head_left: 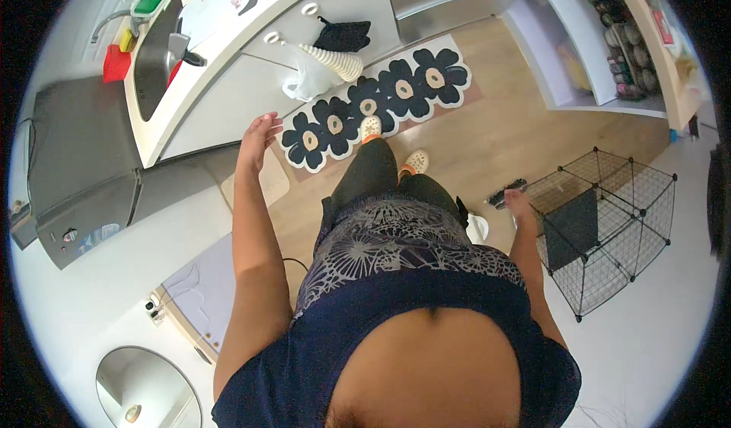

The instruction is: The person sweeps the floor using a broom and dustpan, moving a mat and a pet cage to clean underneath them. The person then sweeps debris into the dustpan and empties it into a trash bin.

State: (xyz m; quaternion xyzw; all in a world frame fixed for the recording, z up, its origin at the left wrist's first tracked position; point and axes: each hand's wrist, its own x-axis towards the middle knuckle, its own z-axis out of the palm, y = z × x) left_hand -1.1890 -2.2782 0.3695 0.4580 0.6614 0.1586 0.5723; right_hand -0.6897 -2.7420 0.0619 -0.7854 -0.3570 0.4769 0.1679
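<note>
My left hand point(261, 137) hangs in the air near the white cabinet fronts, its fingers loosely bent and apart, holding nothing. Beyond it lies a runner mat point(368, 108) with large black flowers, and my cream clog point(371, 128) stands on it. The other clog point(415, 162) is on the wooden floor. On the other side, my right hand point(520, 205) is low beside a black wire-grid rack point(601, 230). A dark, bristly-looking object point(504, 193) shows right by its fingers; I cannot tell whether the hand touches it or it lies behind.
A counter with a sink point(156, 62) runs along the upper left, beside a dark grey fridge point(84, 161). A white plastic bag point(308, 78) and a black cloth point(343, 36) hang from cabinet knobs. Open white shelving point(567, 39) stands at upper right. A round mirror point(148, 390) is at lower left.
</note>
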